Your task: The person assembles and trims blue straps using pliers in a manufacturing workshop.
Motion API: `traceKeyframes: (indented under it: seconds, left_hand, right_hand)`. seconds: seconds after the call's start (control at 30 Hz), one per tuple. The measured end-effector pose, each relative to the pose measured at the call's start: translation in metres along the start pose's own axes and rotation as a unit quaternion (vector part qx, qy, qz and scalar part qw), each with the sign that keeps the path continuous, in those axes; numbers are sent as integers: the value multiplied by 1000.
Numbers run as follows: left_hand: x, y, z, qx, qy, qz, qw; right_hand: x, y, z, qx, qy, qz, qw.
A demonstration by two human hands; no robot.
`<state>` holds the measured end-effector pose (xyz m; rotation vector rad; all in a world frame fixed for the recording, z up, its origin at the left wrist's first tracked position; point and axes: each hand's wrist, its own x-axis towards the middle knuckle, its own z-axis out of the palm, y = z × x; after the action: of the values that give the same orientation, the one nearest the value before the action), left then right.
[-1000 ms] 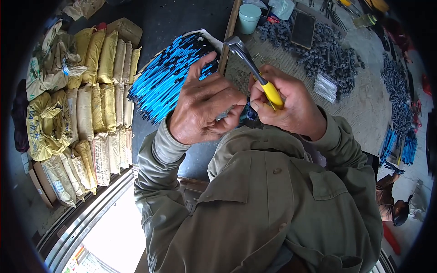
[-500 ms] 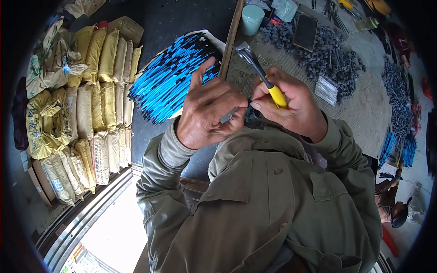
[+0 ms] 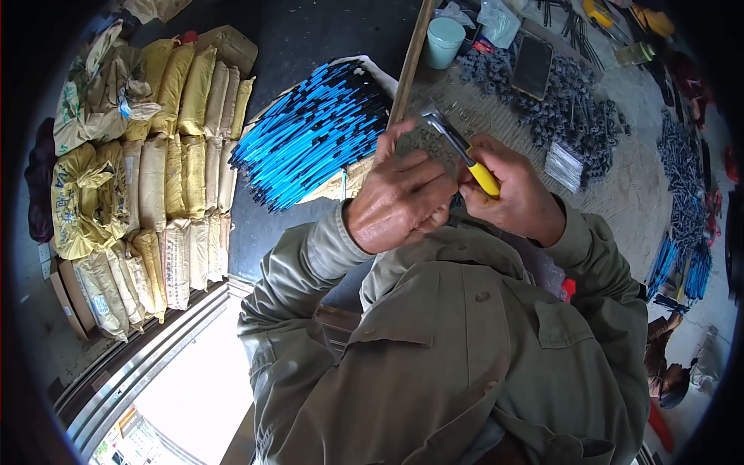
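Observation:
My right hand (image 3: 508, 182) is closed around a yellow-gripped hand tool (image 3: 483, 177), which has a dark shaft and a shiny metal head like a small hammer's. Its head points up and away to the left. Close beside it, my left hand (image 3: 407, 194) has its index finger raised and its other fingers curled in. Whatever those fingers hold is hidden behind the hand. Both hands nearly meet in front of my chest. Left of them lies a big bundle of blue rods (image 3: 310, 139) with black parts among them.
A wooden strip (image 3: 411, 66) divides the tabletop. Beyond my right hand lie many grey parts (image 3: 577, 116), a phone (image 3: 532, 66), a bundle of clear thin pieces (image 3: 563, 167) and a lidded pale-green tub (image 3: 444, 43). Stacked sacks (image 3: 151, 182) stand left. Another person (image 3: 668, 364) is far right.
My left hand has turned so its back faces up and moved right, nearer my body. My right hand and the tool have shifted slightly right and down.

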<state>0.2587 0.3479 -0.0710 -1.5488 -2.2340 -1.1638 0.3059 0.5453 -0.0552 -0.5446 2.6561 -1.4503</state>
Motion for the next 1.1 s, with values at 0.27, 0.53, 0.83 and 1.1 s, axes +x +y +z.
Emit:
traceKeyframes:
  seconds: [0.27,0.53,0.83,1.1]
  left_hand:
    - [1,-4,32,11,115,-42,992]
    - [8,-7,21,85,49,15,995]
    - [14,0,22,90,40,22,995]
    - [18,-4,28,-7,62,-3,998]
  right_hand:
    - [-10,18,8,185,68,112,974]
    - [-13,16,3,102,101,66,987]
    - [-20,16,4,89,93,62,990]
    - [-27,14,2,177,115,108,972]
